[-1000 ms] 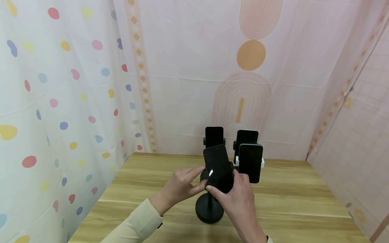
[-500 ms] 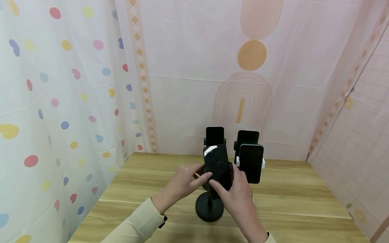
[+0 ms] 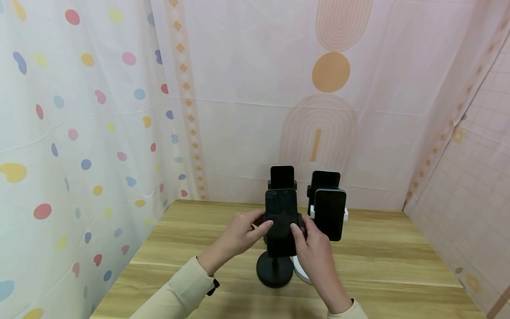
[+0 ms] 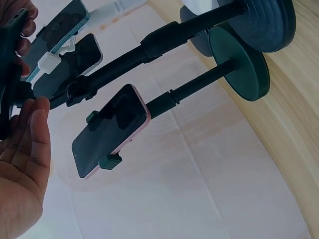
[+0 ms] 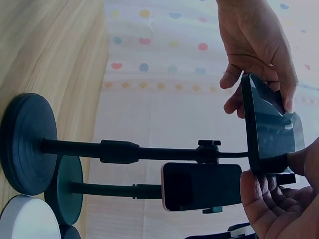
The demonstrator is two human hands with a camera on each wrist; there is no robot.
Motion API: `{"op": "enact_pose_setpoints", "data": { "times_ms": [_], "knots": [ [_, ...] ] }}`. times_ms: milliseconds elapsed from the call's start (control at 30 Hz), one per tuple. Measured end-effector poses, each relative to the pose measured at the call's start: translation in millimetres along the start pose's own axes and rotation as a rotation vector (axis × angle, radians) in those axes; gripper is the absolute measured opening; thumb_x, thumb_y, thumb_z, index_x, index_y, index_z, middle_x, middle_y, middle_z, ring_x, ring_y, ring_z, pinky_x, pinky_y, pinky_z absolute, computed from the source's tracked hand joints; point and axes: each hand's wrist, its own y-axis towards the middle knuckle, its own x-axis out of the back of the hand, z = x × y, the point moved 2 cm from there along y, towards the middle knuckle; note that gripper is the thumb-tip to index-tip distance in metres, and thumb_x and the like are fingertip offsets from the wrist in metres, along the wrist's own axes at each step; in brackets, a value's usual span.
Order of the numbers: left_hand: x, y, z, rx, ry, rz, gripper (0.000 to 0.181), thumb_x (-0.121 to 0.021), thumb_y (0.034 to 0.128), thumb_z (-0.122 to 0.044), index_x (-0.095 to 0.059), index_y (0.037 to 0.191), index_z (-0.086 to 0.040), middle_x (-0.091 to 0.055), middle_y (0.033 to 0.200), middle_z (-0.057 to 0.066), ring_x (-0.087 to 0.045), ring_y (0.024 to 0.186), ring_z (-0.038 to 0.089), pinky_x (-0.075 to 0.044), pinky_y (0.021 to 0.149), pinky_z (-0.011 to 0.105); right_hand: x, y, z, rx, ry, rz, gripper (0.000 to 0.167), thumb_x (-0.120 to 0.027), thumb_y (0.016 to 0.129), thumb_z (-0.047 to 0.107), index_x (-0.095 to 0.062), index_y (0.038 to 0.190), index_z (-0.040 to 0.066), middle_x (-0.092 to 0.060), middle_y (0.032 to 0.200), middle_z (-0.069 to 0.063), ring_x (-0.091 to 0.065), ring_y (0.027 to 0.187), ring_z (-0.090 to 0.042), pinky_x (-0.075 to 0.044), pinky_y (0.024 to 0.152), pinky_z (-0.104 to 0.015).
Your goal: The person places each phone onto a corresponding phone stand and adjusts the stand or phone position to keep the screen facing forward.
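Note:
A black phone point(image 3: 281, 208) stands upright at the holder of a black phone stand, whose round base point(image 3: 275, 270) rests on the table. My left hand point(image 3: 239, 232) grips the phone's left edge, thumb on the screen and fingers behind. On the opposite edge my right hand point(image 3: 316, 248) holds it likewise, its thumb lying on the front. The right wrist view shows the phone point(image 5: 269, 129) between both hands, with the thin stand neck meeting its back. How the holder's clamp sits on the phone is mostly hidden by the fingers.
Behind it, a pink-edged phone point(image 4: 112, 129) sits in a green stand point(image 4: 239, 64). To the right are a phone in a white clamp point(image 3: 330, 215) and another dark phone point(image 3: 324, 179) further back. A white base point(image 3: 300, 269) shows beside the black one. Curtains surround the wooden table point(image 3: 191, 221).
The black phone has turned from a tilt to upright. My left thumb has moved from its edge onto the screen, and my right thumb has shifted up and right. The white base has come into sight.

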Motion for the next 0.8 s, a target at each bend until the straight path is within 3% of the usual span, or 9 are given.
{"op": "enact_pose_setpoints", "data": {
  "times_ms": [267,500,800],
  "knots": [
    [-0.1,-0.8,-1.3,0.048,0.016,-0.012,0.029,-0.061,0.1001,-0.022,-0.068,0.113,0.004,-0.072,0.095,0.010,-0.067,0.075,0.016,-0.054,0.065,0.027,-0.8,-0.4,0.8,-0.029,0.015,0.041,0.029,-0.061,0.101,0.024,-0.062,0.116,-0.001,-0.059,0.078,-0.001,-0.051,0.067,-0.013,-0.045,0.062,-0.029],
    [0.2,-0.6,-0.3,0.100,-0.002,0.012,0.024,-0.060,0.1006,-0.023,-0.069,0.110,-0.002,-0.070,0.091,0.003,-0.062,0.070,0.008,-0.052,0.063,0.026,-1.3,-0.8,1.4,-0.055,0.009,0.055,0.032,-0.062,0.100,0.024,-0.060,0.118,-0.003,-0.062,0.081,-0.002,-0.053,0.069,-0.013,-0.045,0.063,-0.030],
    [2.5,-1.3,0.2,0.099,-0.003,0.011,0.021,-0.059,0.1010,-0.022,-0.069,0.107,-0.005,-0.069,0.090,0.000,-0.060,0.073,0.010,-0.052,0.065,0.028,-2.4,-1.4,1.9,-0.055,0.020,0.071,0.034,-0.062,0.100,0.025,-0.059,0.119,-0.003,-0.061,0.081,-0.002,-0.052,0.067,-0.012,-0.045,0.061,-0.028]
  ]
}}
